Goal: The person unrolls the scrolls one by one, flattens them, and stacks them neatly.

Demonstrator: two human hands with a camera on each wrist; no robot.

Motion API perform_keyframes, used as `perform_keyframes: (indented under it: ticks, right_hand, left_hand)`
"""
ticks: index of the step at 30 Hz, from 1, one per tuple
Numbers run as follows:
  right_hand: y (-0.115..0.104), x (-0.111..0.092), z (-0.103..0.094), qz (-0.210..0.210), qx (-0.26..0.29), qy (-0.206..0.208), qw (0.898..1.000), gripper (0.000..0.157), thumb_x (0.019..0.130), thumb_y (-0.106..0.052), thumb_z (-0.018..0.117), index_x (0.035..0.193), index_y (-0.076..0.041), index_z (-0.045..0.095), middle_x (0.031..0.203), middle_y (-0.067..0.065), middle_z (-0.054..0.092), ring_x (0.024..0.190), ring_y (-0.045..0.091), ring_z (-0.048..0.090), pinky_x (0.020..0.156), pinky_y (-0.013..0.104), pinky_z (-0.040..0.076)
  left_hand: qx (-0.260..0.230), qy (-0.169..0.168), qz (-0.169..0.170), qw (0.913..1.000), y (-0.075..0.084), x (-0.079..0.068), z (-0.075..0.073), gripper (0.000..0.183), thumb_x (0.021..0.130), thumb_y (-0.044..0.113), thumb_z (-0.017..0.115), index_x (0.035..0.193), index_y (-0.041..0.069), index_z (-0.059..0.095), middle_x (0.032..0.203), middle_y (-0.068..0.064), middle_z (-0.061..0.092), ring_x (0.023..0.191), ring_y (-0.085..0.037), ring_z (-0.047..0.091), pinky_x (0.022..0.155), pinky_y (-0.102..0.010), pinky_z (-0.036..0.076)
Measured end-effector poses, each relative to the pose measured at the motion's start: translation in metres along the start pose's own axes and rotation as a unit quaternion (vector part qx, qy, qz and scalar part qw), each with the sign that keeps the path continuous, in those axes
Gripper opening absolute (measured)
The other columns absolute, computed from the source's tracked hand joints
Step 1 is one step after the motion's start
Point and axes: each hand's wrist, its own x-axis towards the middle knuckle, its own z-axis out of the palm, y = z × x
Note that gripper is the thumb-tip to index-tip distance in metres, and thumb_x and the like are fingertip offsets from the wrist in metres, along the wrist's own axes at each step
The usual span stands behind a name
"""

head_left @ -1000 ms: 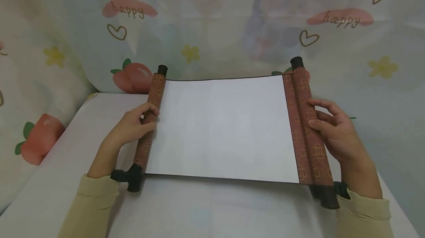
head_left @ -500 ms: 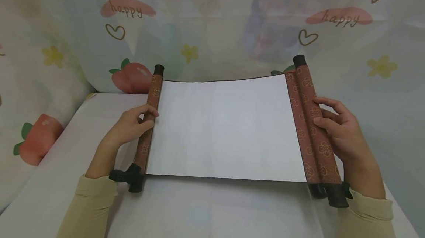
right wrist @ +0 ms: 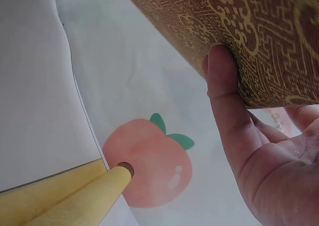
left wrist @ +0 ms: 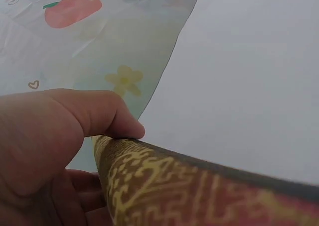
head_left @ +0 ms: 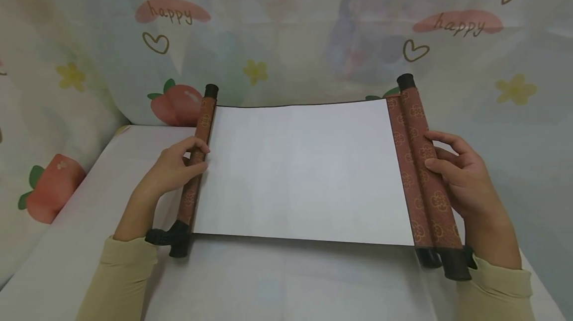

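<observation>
A hanging scroll with a blank white sheet (head_left: 295,171) is spread between two rollers wrapped in reddish-brown, gold-patterned brocade with black end knobs. My left hand (head_left: 174,164) grips the left roller (head_left: 190,196) near its middle; the left wrist view shows the thumb (left wrist: 112,116) on the brocade edge beside the sheet. On the other side, my right hand (head_left: 461,176) holds the right roller (head_left: 431,176) between thumb and fingers. Up close in the right wrist view, the thumb (right wrist: 223,81) presses against the patterned brocade (right wrist: 269,42). A brocade band (head_left: 405,176) borders the sheet beside this roller.
A white table surface (head_left: 268,286) lies under the scroll, which casts a shadow along its near edge. Behind and to the left hangs a backdrop cloth (head_left: 286,52) printed with peaches, hearts and flowers. In the right wrist view a yellowish tube (right wrist: 107,191) shows at lower left.
The right hand has moved right with its roller, and the left hand slightly left with its own. More of the white sheet shows between them, and the right-hand knobs have spread apart.
</observation>
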Motion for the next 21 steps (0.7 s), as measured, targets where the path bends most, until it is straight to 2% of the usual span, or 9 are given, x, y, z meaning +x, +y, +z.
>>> perform_keyframes:
  ticks: [5, 8, 11, 17, 21]
  right_hand:
    - [0.0008, -0.0003, -0.0011, -0.006, -0.004, 0.007, 1.000, 0.051, 0.097, 0.015, 0.046, 0.145, -0.001, 0.041, 0.115, 0.012, 0.064, 0.089, 0.018, 0.072, 0.062, 0.031, 0.060]
    - [0.0009, -0.0005, -0.0023, -0.005, -0.002, 0.006, 1.000, 0.051, 0.097, 0.015, 0.046, 0.145, -0.001, 0.041, 0.115, 0.012, 0.064, 0.089, 0.019, 0.072, 0.062, 0.031, 0.060]
    - [0.0008, -0.0004, -0.0033, -0.003, 0.000, 0.007, 1.000, 0.051, 0.097, 0.016, 0.046, 0.145, -0.001, 0.041, 0.115, 0.012, 0.064, 0.089, 0.019, 0.072, 0.062, 0.031, 0.060]
    - [0.0007, -0.0006, -0.0037, -0.005, -0.007, 0.014, 1.000, 0.051, 0.097, 0.015, 0.047, 0.145, -0.001, 0.041, 0.115, 0.012, 0.065, 0.088, 0.018, 0.072, 0.061, 0.031, 0.060]
    - [0.0009, -0.0013, -0.0038, -0.004, -0.005, 0.015, 1.000, 0.052, 0.096, 0.016, 0.047, 0.145, -0.001, 0.041, 0.115, 0.011, 0.065, 0.088, 0.018, 0.072, 0.061, 0.031, 0.060]
  left_hand:
    - [0.006, 0.001, 0.021, 0.9998, -0.0013, -0.0001, 0.0005, 0.027, 0.093, 0.006, 0.055, 0.119, 0.012, 0.060, 0.096, -0.006, 0.052, 0.092, -0.019, 0.048, 0.081, -0.035, 0.046]
    - [0.008, -0.002, 0.018, 0.9998, -0.0021, 0.0004, 0.0009, 0.027, 0.093, 0.006, 0.052, 0.117, 0.012, 0.063, 0.095, -0.005, 0.053, 0.090, -0.019, 0.048, 0.079, -0.034, 0.045]
    - [0.013, -0.003, 0.010, 0.9999, -0.0025, 0.0007, 0.0002, 0.027, 0.094, 0.008, 0.053, 0.118, 0.013, 0.065, 0.102, -0.006, 0.058, 0.090, -0.022, 0.050, 0.078, -0.036, 0.045]
    - [0.019, -0.013, -0.020, 0.9995, -0.0030, 0.0007, -0.0013, 0.036, 0.092, 0.020, 0.071, 0.127, 0.018, 0.061, 0.130, -0.007, 0.056, 0.084, -0.027, 0.058, 0.072, -0.037, 0.049]
    - [0.013, -0.008, -0.026, 0.9996, -0.0033, 0.0002, -0.0025, 0.036, 0.092, 0.016, 0.069, 0.126, 0.018, 0.059, 0.130, -0.009, 0.055, 0.087, -0.028, 0.059, 0.072, -0.037, 0.049]
